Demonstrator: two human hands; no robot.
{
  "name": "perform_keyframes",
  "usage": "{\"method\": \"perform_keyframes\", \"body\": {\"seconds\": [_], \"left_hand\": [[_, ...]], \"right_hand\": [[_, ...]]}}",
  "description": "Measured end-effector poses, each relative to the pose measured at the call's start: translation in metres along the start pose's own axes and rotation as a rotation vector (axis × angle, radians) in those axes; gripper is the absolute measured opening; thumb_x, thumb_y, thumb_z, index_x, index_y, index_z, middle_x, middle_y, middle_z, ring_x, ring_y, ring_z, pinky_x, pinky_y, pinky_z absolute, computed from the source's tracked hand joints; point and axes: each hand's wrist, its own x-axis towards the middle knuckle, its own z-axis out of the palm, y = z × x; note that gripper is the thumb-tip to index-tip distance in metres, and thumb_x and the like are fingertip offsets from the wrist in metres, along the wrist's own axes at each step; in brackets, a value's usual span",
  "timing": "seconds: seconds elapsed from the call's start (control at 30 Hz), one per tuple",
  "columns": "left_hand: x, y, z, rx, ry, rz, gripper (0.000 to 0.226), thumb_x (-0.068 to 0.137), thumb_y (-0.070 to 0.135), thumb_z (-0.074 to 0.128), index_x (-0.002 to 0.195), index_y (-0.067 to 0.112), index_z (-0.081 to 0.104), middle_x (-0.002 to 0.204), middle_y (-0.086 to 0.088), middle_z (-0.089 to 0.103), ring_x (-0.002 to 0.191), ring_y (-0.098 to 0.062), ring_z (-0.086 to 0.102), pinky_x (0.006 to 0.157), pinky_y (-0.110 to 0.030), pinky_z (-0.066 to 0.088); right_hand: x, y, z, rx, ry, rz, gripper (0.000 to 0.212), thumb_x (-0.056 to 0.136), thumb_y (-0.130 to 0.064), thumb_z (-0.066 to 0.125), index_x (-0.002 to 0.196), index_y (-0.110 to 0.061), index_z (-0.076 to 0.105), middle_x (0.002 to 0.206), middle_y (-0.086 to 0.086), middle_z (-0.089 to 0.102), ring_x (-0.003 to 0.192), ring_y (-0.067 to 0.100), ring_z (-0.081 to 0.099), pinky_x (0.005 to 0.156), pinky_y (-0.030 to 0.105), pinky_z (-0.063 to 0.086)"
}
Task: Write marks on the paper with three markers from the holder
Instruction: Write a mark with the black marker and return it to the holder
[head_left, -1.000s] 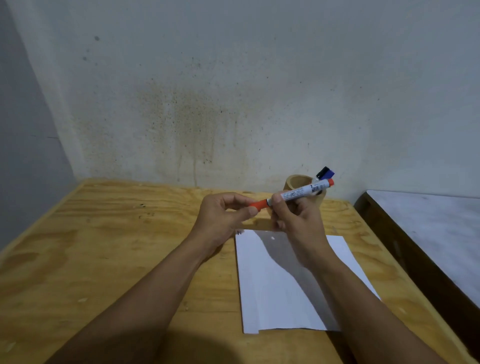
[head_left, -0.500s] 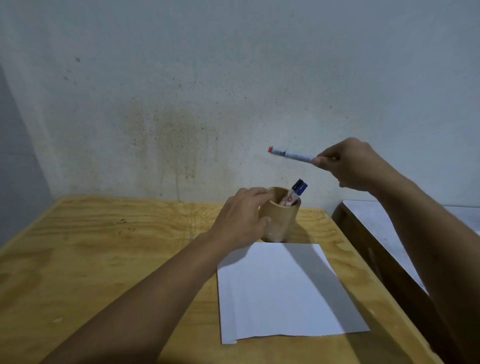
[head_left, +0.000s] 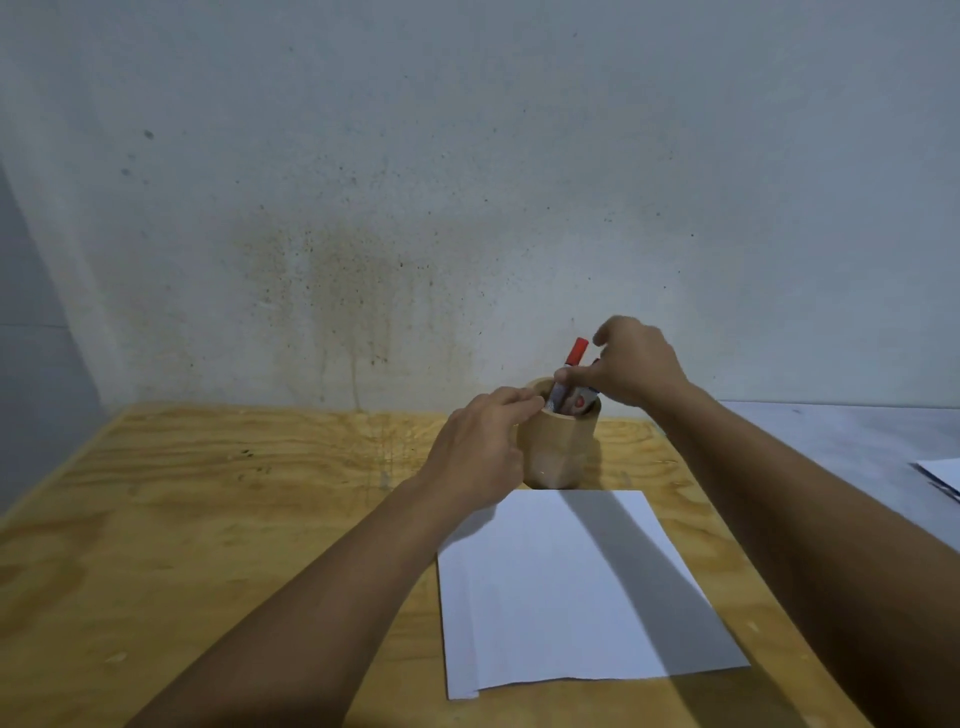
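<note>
Printing is present on the white barrels of the markers, but it is too small and blurred to read.

Right hand (head_left: 631, 364): the fingers (head_left: 566, 375) are pinched closed on the barrel of the red-capped marker (head_left: 569, 370). This marker stands tilted, its lower end inside the holder (head_left: 558, 441) and its red cap (head_left: 576, 351) projecting above the holder's rim. The remaining fingers curl over the holder's opening.

Left hand (head_left: 480, 452): the fingers are loosely curled, with the fingertips (head_left: 524, 401) resting against the holder's left rim and upper wall. They steady it but do not fully enclose it. The palm lies to the left of the holder.

Holder: a round, light wooden cup, standing upright. A second marker (head_left: 581, 401) with a white barrel and a red printed patch leans inside it, behind the red-capped marker. Whether more markers sit behind the right hand cannot be determined.

Paper (head_left: 576, 587): a white sheet lying flat directly in front of the holder, its far edge just beside the holder's base. No marks are legible on it; arm shadows cross it.

Tabletop (head_left: 234, 519): bare plywood with visible grain. The holder stands near its far edge.

Beyond the holder rises a pale wall (head_left: 415, 182) with brown speckled staining. To the right of the holder, a separate grey surface (head_left: 831, 441) carries the corner of another sheet (head_left: 940, 474).
</note>
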Motion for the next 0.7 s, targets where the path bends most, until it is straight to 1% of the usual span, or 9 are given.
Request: {"method": "perform_keyframes", "body": {"seconds": [0.1,0.17,0.23,0.3,0.37,0.5,0.57,0.63,0.7], "left_hand": [[-0.001,0.000,0.001,-0.021,-0.002,0.006,0.061,0.080,-0.006,0.054,0.135,0.019,0.050,0.141,0.003,0.049,0.126,-0.021,0.047,0.102,-0.042,0.043],[-0.001,0.000,0.002,-0.027,0.002,0.005,0.061,0.080,-0.006,0.053,0.135,0.019,0.050,0.141,0.004,0.049,0.126,-0.021,0.047,0.101,-0.043,0.043],[-0.002,0.000,0.002,-0.025,0.002,0.004,0.061,0.080,-0.006,0.052,0.135,0.019,0.050,0.142,0.004,0.049,0.126,-0.020,0.047,0.101,-0.043,0.043],[-0.002,0.000,0.001,-0.018,-0.009,0.004,0.062,0.079,-0.007,0.052,0.135,0.019,0.050,0.143,0.004,0.048,0.126,-0.020,0.047,0.102,-0.043,0.043],[-0.002,0.000,0.000,-0.012,-0.023,-0.004,0.064,0.079,-0.008,0.052,0.137,0.020,0.048,0.144,0.005,0.046,0.128,-0.020,0.045,0.103,-0.042,0.042],[-0.003,0.002,-0.001,-0.023,-0.047,-0.007,0.063,0.080,-0.005,0.053,0.138,0.018,0.045,0.147,0.004,0.043,0.130,-0.019,0.042,0.105,-0.041,0.041],[-0.002,0.004,-0.003,-0.027,-0.074,-0.010,0.063,0.081,-0.003,0.054,0.139,0.017,0.044,0.147,0.004,0.041,0.131,-0.020,0.040,0.106,-0.040,0.039],[-0.001,0.005,-0.006,-0.069,-0.103,-0.022,0.062,0.081,0.001,0.056,0.140,0.017,0.043,0.148,0.003,0.040,0.134,-0.019,0.036,0.108,-0.039,0.038],[0.001,0.009,-0.013,-0.152,-0.072,-0.050,0.061,0.080,0.005,0.059,0.138,0.020,0.045,0.148,0.002,0.040,0.135,-0.017,0.035,0.109,-0.035,0.035]], "right_hand": [[-0.001,0.005,0.004,0.063,-0.080,0.066,0.039,0.073,-0.033,0.083,0.092,-0.001,0.074,0.083,0.012,0.073,0.072,0.021,0.066,0.064,0.034,0.053],[-0.002,0.004,0.006,0.112,-0.067,0.056,0.023,0.074,-0.021,0.082,0.086,-0.003,0.076,0.081,0.011,0.073,0.070,0.021,0.066,0.066,0.034,0.056],[-0.003,0.002,0.005,0.169,-0.044,0.056,0.016,0.075,-0.017,0.082,0.084,-0.007,0.073,0.083,0.010,0.072,0.071,0.022,0.067,0.067,0.034,0.058],[-0.003,-0.002,-0.004,0.250,0.006,0.055,0.017,0.076,-0.020,0.081,0.086,-0.011,0.071,0.085,0.010,0.072,0.075,0.023,0.068,0.071,0.038,0.060],[-0.002,-0.005,-0.017,0.308,0.087,0.010,0.022,0.083,-0.026,0.075,0.095,-0.009,0.070,0.091,0.009,0.072,0.081,0.022,0.068,0.077,0.038,0.059],[-0.004,-0.013,-0.054,0.424,0.352,-0.086,0.031,0.093,-0.036,0.060,0.108,-0.009,0.061,0.097,0.004,0.064,0.089,0.021,0.064,0.078,0.034,0.052],[-0.008,-0.016,-0.071,0.582,0.417,-0.101,0.026,0.097,-0.037,0.051,0.107,-0.013,0.055,0.096,0.006,0.065,0.087,0.025,0.068,0.080,0.042,0.057],[-0.019,-0.021,-0.082,0.697,0.371,-0.137,0.026,0.101,-0.036,0.043,0.111,-0.014,0.053,0.087,0.004,0.061,0.074,0.022,0.068,0.072,0.043,0.061],[-0.035,-0.025,-0.087,0.690,0.222,-0.199,0.031,0.103,-0.034,0.038,0.117,-0.012,0.056,0.079,0.004,0.051,0.065,0.018,0.059,0.057,0.030,0.058]]}}
